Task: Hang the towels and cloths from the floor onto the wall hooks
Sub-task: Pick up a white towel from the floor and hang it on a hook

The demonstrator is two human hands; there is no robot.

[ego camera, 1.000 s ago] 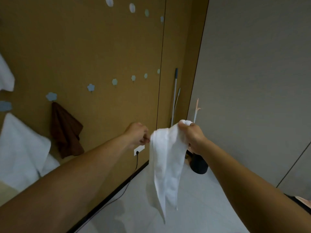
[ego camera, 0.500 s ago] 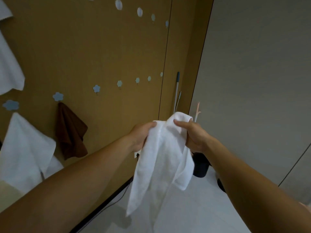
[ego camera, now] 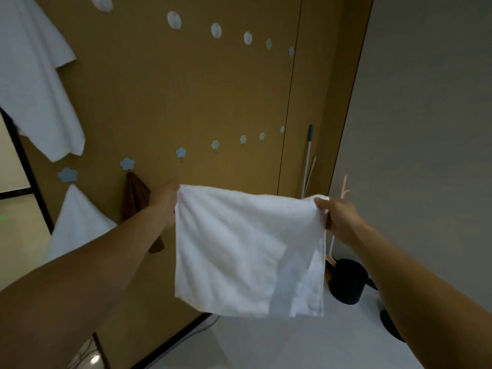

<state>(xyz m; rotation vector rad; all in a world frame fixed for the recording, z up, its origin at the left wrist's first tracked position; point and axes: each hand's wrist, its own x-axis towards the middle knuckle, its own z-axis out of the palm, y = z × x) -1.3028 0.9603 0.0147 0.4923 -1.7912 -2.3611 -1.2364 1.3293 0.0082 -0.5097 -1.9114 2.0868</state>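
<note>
Both hands are holding a white towel (ego camera: 247,249) spread flat in the air in front of the brown wall (ego camera: 191,89), clear of the floor (ego camera: 266,347). The left hand (ego camera: 165,201) is pinching the upper left corner and the right hand (ego camera: 338,217) is pinching the upper right corner. The hands are standing well apart, with the top edge stretched between them and the rest hanging down. On the wall, a row of flower hooks (ego camera: 181,152) is running just above hand height, and a row of oval hooks (ego camera: 174,20) is running near the top edge. A brown cloth (ego camera: 135,198) is hanging from one flower hook, partly hidden behind the left forearm. A large towel (ego camera: 34,83) is hanging at the wall's upper left, and a smaller towel (ego camera: 77,222) is hanging below it. A mop handle (ego camera: 308,155) is leaning at the wall's right edge, near a black bin (ego camera: 346,280) standing on the floor.
</note>
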